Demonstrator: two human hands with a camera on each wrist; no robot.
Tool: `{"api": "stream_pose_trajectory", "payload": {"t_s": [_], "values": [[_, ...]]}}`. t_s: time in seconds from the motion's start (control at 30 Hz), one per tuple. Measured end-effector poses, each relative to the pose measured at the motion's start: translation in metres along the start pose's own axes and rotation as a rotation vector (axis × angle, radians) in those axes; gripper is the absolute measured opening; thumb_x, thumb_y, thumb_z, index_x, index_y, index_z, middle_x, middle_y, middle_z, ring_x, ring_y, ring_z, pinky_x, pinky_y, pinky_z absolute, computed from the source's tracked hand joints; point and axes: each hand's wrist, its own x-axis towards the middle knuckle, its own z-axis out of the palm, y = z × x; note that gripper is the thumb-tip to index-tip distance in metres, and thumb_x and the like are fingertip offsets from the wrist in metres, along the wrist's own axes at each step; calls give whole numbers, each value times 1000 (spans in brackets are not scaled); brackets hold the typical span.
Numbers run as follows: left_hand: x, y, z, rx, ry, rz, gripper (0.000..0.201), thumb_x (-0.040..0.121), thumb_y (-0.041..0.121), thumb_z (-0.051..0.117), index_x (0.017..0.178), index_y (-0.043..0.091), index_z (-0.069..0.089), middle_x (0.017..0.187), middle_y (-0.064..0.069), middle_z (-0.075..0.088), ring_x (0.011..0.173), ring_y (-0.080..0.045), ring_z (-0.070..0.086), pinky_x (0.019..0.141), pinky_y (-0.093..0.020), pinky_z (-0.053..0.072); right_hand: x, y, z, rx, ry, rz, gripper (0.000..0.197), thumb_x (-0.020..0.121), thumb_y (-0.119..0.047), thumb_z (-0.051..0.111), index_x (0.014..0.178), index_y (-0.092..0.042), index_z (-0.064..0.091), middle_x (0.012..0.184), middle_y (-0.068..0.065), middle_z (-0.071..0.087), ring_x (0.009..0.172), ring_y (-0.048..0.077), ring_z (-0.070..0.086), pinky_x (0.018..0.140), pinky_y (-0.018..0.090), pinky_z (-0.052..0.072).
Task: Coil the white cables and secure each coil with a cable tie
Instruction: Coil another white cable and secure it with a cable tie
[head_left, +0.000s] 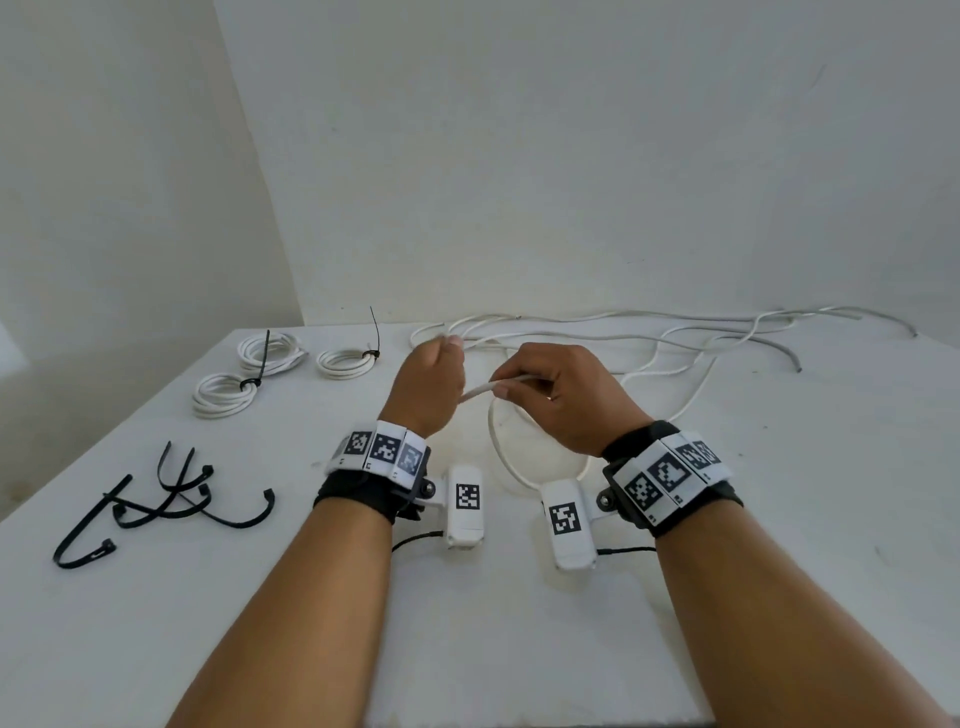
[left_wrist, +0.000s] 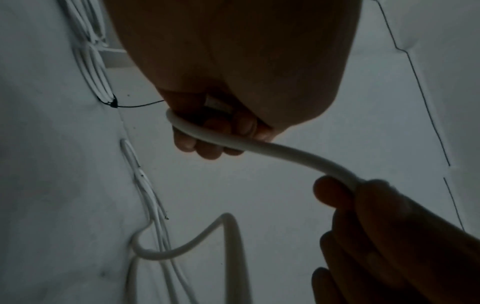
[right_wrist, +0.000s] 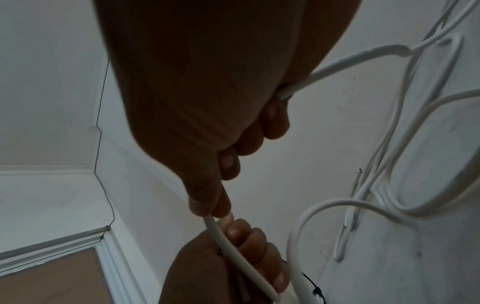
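Over the middle of the white table (head_left: 519, 623), both hands hold one white cable (head_left: 480, 391). My left hand (head_left: 436, 371) is a fist curled round the cable's end part; the left wrist view shows its fingers (left_wrist: 207, 148) wrapped over the cable (left_wrist: 285, 153). My right hand (head_left: 511, 387) pinches the same cable a short way along, thumb against fingertips (right_wrist: 207, 207), with the cable (right_wrist: 233, 253) running down to the left hand. Below the hands the cable hangs in a loop (head_left: 496, 447) on the table.
Three white coils bound with black ties lie at the back left (head_left: 270, 353) (head_left: 226, 396) (head_left: 345, 362). Several loose black cable ties (head_left: 161, 504) lie at the near left. Several loose white cables (head_left: 675, 338) sprawl along the back wall to the right.
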Motion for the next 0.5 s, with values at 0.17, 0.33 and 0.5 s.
{"api": "stream_pose_trajectory", "payload": {"t_s": [0.17,0.33,0.5], "values": [[-10,16,3,158,-271,24,47,104,24,32,64,11,53,59,-3,57,49,-9,47,57,-23,40,0,-1,-11,64,102,-40,8,90,-20,69,90,-16,76,70,-24,57,65,0,56,62,9,36],[-20,29,4,-301,-436,-91,45,104,20,29,60,12,36,49,2,31,45,-13,22,41,-20,22,-1,-2,-12,138,248,-6,6,90,-13,71,91,-10,77,75,-23,62,70,-7,60,66,4,38],[-24,31,2,-603,-651,-91,52,99,46,30,56,18,35,46,5,21,42,-10,14,41,-22,10,2,-3,-12,288,342,104,4,86,-20,76,82,-21,75,73,-6,72,64,13,62,60,23,47]]}}
